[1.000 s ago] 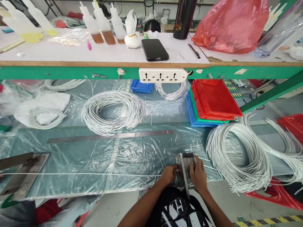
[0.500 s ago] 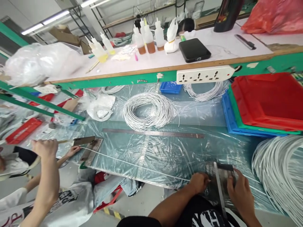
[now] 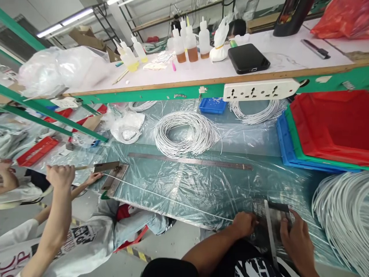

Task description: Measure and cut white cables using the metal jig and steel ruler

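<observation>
My left hand (image 3: 244, 224) is closed on a thin white cable (image 3: 173, 199), which runs taut leftward across the table. At the other end of the cable, a co-worker's hand (image 3: 94, 177) holds it beside a cutter with a metal base (image 3: 117, 181). The co-worker's other hand (image 3: 60, 176) grips the cutter's raised handle. My right hand (image 3: 298, 238) is wrapped around the right edge of a dark, flat block (image 3: 279, 221), thumb on top. A narrow metal strip (image 3: 270, 234) lies along that block, between my hands.
A steel ruler (image 3: 190, 161) lies on the plastic-covered table, below a coil of white cable (image 3: 164, 134). To my right are a larger coil (image 3: 340, 215) and stacked trays (image 3: 331, 130). A shelf (image 3: 173, 85) with bottles and a power strip (image 3: 261, 90) spans the back.
The whole view has shifted slightly to the right. Both my hands keep their holds, and the cable stays stretched between me and the co-worker.
</observation>
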The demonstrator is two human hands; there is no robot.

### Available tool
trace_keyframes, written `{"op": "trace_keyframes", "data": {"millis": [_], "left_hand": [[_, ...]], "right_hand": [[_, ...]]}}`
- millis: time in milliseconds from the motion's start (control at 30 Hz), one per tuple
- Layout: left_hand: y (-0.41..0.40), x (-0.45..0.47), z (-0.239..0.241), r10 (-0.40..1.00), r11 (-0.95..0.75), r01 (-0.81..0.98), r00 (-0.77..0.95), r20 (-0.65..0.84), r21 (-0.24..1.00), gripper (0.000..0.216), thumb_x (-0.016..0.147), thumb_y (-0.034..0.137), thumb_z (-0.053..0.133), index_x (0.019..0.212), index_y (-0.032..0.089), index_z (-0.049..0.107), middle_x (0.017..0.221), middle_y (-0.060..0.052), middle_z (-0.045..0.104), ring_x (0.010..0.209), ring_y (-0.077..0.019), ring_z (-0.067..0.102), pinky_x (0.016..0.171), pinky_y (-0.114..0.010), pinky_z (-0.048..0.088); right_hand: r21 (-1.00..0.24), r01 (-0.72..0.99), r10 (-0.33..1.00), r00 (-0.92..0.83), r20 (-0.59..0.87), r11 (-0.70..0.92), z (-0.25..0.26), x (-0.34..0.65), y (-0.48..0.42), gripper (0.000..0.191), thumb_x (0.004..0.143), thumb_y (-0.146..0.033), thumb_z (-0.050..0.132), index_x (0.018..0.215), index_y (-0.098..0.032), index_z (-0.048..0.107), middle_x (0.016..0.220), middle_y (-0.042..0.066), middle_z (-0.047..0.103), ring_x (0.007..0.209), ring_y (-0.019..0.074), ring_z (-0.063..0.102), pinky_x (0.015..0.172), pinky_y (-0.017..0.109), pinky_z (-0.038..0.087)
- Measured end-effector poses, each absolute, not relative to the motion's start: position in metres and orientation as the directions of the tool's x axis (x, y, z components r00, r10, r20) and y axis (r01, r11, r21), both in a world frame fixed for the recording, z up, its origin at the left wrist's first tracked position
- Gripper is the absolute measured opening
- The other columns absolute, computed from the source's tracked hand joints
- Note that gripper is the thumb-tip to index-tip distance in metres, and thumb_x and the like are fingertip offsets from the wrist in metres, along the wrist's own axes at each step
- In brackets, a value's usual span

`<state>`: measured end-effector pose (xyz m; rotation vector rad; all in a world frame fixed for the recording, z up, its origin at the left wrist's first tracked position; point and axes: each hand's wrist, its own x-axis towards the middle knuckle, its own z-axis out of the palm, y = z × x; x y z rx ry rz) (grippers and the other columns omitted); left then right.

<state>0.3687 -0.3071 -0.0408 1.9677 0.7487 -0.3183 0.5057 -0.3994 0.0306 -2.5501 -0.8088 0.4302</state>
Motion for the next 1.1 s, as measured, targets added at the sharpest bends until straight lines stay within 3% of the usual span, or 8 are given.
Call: {"op": "trace_keyframes", "data": {"millis": [233,433,633,1100], "left_hand": [[-0.307,0.37,-0.039,0.35,-0.353,0.634,0.771,-0.531,0.688,0.031,0.099,0.024,0.052,0.12,0.011,0.072,0.129,-0.016,0.073,0.12,-0.0336,0.069,0.103,-0.043,0.057],[-0.31,0.37,-0.045,0.368,-0.349,0.64,0.765,-0.529,0.684,0.03,0.098,0.024,0.054,0.117,0.01,0.073,0.126,-0.018,0.074,0.118,-0.0374,0.069,0.098,-0.046,0.057],[-0.311,0.371,-0.05,0.384,-0.347,0.629,0.772,-0.507,0.696,0.027,0.096,0.021,0.057,0.115,0.012,0.074,0.125,-0.017,0.075,0.114,-0.0355,0.071,0.094,-0.044,0.058],[-0.307,0.369,-0.027,0.37,-0.384,0.673,0.74,-0.562,0.632,0.03,0.1,0.028,0.053,0.119,0.015,0.072,0.13,-0.014,0.073,0.12,-0.0341,0.069,0.101,-0.046,0.059]], "right_hand": [[-0.46,0.396,0.553,0.785,-0.279,-0.795,0.043,0.504,-0.396,0.072,0.087,-0.059,0.031,0.144,-0.017,0.046,0.132,0.024,0.06,0.097,0.0437,0.067,0.053,0.04,0.04],[-0.465,0.413,0.578,0.759,-0.299,-0.783,0.049,0.504,-0.393,0.076,0.086,-0.058,0.029,0.145,-0.012,0.043,0.133,0.028,0.058,0.106,0.0481,0.064,0.058,0.042,0.04],[-0.445,0.346,0.523,0.766,-0.374,-0.826,0.057,0.503,-0.39,0.075,0.087,-0.061,0.028,0.144,-0.015,0.045,0.135,0.026,0.057,0.086,0.0382,0.066,0.05,0.038,0.037],[-0.448,0.41,0.558,0.784,-0.272,-0.795,0.046,0.504,-0.394,0.067,0.091,-0.056,0.032,0.142,-0.016,0.048,0.129,0.024,0.061,0.082,0.0354,0.067,0.051,0.038,0.039]]}}
